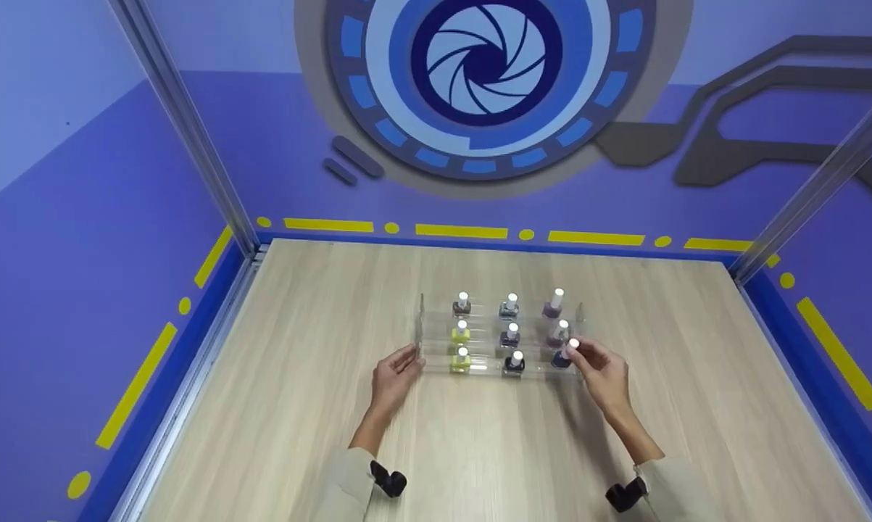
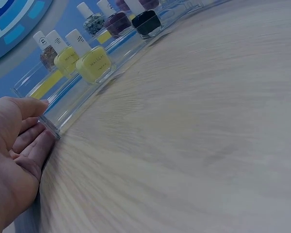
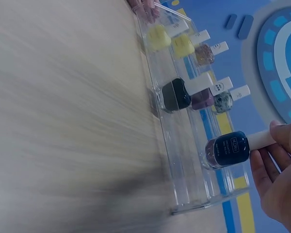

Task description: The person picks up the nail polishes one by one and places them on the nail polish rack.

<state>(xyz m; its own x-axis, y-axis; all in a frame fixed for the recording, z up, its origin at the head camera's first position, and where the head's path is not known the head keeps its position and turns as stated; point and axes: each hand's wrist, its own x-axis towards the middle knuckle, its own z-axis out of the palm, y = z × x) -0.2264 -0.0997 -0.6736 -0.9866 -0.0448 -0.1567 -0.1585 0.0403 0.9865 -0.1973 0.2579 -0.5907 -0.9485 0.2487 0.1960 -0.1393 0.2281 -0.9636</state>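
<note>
The right hand [image 1: 604, 371] is pinching the white cap of the dark blue bottle [image 3: 228, 149] between its fingers [image 3: 280, 145], the bottle sitting at the rack's [image 1: 436, 359] front right end. The left hand [image 1: 394, 377] is resting straight fingers [image 2: 33, 145], held together, against the rack's left end on the tabletop [image 1: 479, 449].

Your work surface is a pale wood-grain table [image 1: 298, 406] filling the lower half of the head view, edged by blue borders with yellow dashes. Near the centre of the frame, directly on the table, sits a clear acrylic stepped rack [image 1: 436, 362], its three tiers lined with nail polish bottles [image 1: 509, 337]: yellow ones at the left, dark ones in the middle, purple and navy at the right. The wood around the rack shows only grain.
</note>
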